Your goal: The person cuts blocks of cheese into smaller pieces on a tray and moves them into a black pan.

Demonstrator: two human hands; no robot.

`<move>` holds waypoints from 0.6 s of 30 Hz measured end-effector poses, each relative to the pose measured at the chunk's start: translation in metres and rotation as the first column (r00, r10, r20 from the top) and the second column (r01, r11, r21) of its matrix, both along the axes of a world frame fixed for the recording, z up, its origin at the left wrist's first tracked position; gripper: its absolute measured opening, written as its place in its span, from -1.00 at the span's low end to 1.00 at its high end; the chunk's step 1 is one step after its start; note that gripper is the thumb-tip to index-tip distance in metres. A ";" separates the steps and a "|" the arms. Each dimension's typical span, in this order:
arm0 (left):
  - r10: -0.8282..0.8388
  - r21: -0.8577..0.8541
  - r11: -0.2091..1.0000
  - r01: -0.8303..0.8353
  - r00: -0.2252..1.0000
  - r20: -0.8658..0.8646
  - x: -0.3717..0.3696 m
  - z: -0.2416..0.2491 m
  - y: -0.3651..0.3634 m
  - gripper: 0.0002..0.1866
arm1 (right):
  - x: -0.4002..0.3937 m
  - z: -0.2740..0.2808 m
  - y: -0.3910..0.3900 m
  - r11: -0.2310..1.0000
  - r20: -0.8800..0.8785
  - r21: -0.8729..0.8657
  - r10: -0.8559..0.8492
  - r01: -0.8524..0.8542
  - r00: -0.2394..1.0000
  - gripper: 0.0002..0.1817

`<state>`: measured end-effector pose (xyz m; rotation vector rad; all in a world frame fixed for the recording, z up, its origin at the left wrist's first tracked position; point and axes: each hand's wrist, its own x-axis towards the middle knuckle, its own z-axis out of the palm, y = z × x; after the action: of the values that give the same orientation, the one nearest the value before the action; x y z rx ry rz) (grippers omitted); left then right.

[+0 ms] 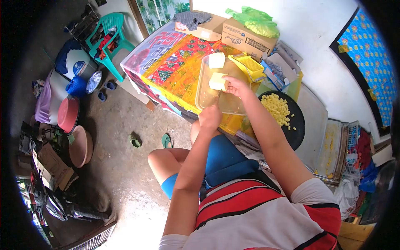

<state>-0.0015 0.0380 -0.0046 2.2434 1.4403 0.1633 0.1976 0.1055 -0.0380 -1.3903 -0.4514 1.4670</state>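
Note:
My left hand [211, 116] is closed at the near edge of a clear plastic tray [201, 89]. A thin, dark knife [219, 96] seems to stick out of this fist toward a pale yellow block [218, 81]. My right hand [236, 87] grips that block from its right side, fingertips at its edge. Farther back in the tray sits a second pale block [216, 60]. To the right of my right forearm, a round black pan [298, 131] holds many small pale yellow cubes [275, 109].
A yellow plastic basket [248, 66], an open small box [277, 73] and cardboard boxes [246, 38] stand behind the tray on the patterned tablecloth [168, 62]. A green chair [109, 41], basins [80, 146] and slippers [167, 141] are on the left.

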 end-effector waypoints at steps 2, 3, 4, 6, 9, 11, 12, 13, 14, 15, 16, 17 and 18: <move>-0.011 0.008 1.000 0.012 0.998 -0.067 0.002 0.005 -0.007 -0.44 | -0.002 0.004 -0.001 1.000 0.016 -0.005 -0.008 0.008 1.000 -0.52; -0.013 0.017 1.000 0.014 0.998 -0.062 0.003 0.005 -0.007 -0.44 | -0.003 0.004 -0.003 1.000 0.019 -0.004 -0.020 0.020 1.000 -0.52; -0.014 0.026 1.000 0.016 0.998 -0.057 0.003 0.003 -0.007 -0.43 | -0.003 0.005 -0.004 1.000 0.023 -0.002 -0.031 0.031 0.999 -0.52; -0.014 0.035 0.999 0.016 0.999 -0.037 0.003 0.000 -0.006 -0.44 | -0.003 0.004 -0.004 1.000 0.033 -0.013 -0.027 0.028 0.999 -0.51; -0.003 0.032 0.999 0.003 1.000 0.000 0.002 0.000 -0.004 -0.44 | -0.001 0.004 -0.003 0.999 0.068 -0.029 -0.012 0.014 0.998 -0.49; 0.009 0.022 1.000 -0.010 1.000 0.013 0.002 0.001 -0.005 -0.45 | -0.001 0.006 -0.003 0.999 0.107 -0.039 -0.005 0.010 0.994 -0.48; 0.007 0.025 1.000 -0.007 1.000 0.000 0.003 0.001 -0.006 -0.43 | -0.001 0.006 -0.003 0.999 0.131 -0.044 -0.003 0.009 0.991 -0.48; 0.004 0.029 1.000 -0.003 1.000 -0.013 0.003 0.002 -0.006 -0.41 | 0.000 0.007 -0.002 0.999 0.156 -0.048 -0.001 0.009 0.988 -0.47; 0.000 0.033 0.999 0.001 1.000 -0.025 0.004 0.002 -0.007 -0.39 | 0.002 0.007 -0.002 0.998 0.183 -0.056 -0.006 0.016 0.983 -0.45; -0.005 0.033 0.999 0.006 1.000 -0.031 0.004 0.002 -0.007 -0.39 | 0.006 0.007 0.000 0.998 0.210 -0.064 -0.010 0.024 0.978 -0.43; -0.009 0.032 0.999 0.010 0.999 -0.038 0.004 0.002 -0.007 -0.39 | 0.009 0.007 0.000 0.997 0.236 -0.072 -0.013 0.031 0.972 -0.41; -0.012 0.030 0.999 0.014 0.999 -0.044 0.004 0.002 -0.007 -0.39 | 0.014 0.006 0.001 0.998 0.280 -0.049 -0.034 0.050 0.959 -0.41; -0.001 0.022 1.000 0.002 1.000 -0.028 0.004 0.001 -0.008 -0.42 | 0.016 0.010 -0.001 0.997 0.322 -0.025 -0.056 0.068 0.945 -0.41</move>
<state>0.0030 0.0301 -0.0033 2.2730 1.4583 0.1487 0.2141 0.1047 -0.0280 -1.6665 -0.5821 1.2047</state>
